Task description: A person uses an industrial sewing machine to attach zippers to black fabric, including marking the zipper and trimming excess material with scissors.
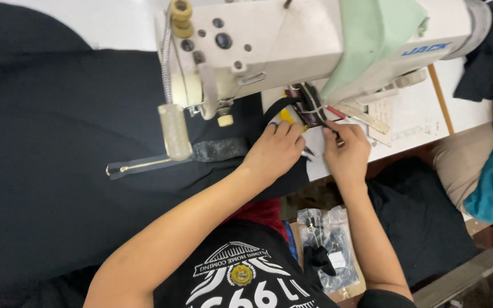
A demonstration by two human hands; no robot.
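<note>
Both hands pinch the black strap point(283, 105) just beyond their fingertips — left hand point(275, 151), right hand point(346, 151) (fingers curled shut on it). Keep it taut and flat under the sewing machine point(315, 40).

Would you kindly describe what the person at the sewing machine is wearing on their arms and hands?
Both forearms are bare, with no gloves or watch visible. The left hand shows blue polish on one fingernail; the right hand shows no ring or band. The black T-shirt carries a white printed emblem with a round gold badge.
</note>
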